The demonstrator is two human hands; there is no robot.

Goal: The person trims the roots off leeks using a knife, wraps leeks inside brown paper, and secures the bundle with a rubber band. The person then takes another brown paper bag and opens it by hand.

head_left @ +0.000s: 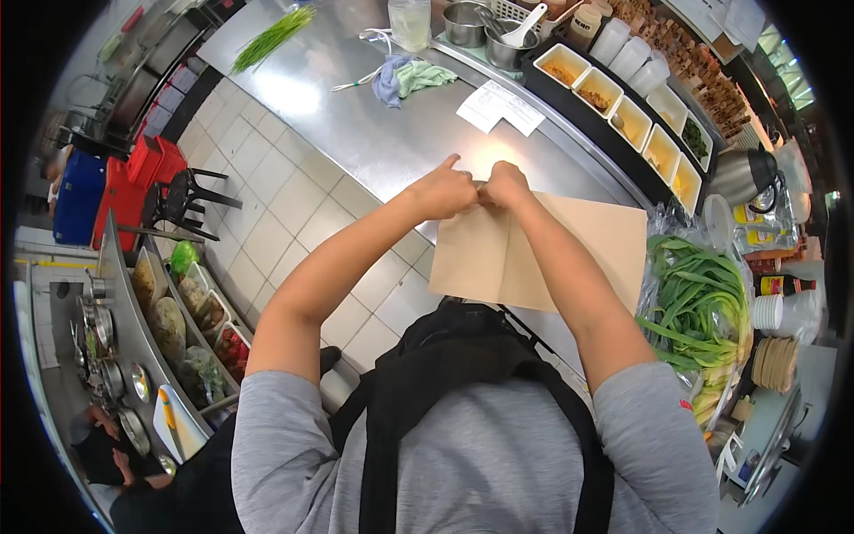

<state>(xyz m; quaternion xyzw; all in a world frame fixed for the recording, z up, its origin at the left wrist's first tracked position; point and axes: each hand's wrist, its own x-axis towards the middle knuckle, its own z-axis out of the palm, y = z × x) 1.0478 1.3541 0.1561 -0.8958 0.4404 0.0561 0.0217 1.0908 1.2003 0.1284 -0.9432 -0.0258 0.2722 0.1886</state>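
Note:
A plain brown paper bag (569, 233) lies flat at the front of the steel counter, with a crease running across it. At its far edge, both my hands meet. My left hand (447, 189) is closed at that edge, with one digit sticking up. Right beside it, my right hand (505, 185) is curled tightly on the same edge. My fingers hide the part of the bag they pinch. Two white paper slips (500, 108) lie on the counter just beyond my hands.
Food tubs (630, 123) line the counter's right side. Leeks (698, 298) lie at the right. Farther off are cloths (414, 78), chives (274, 38) and metal pots (465, 24). Black stools (185, 200) stand on the left floor; another person's hand (105, 422) shows lower left.

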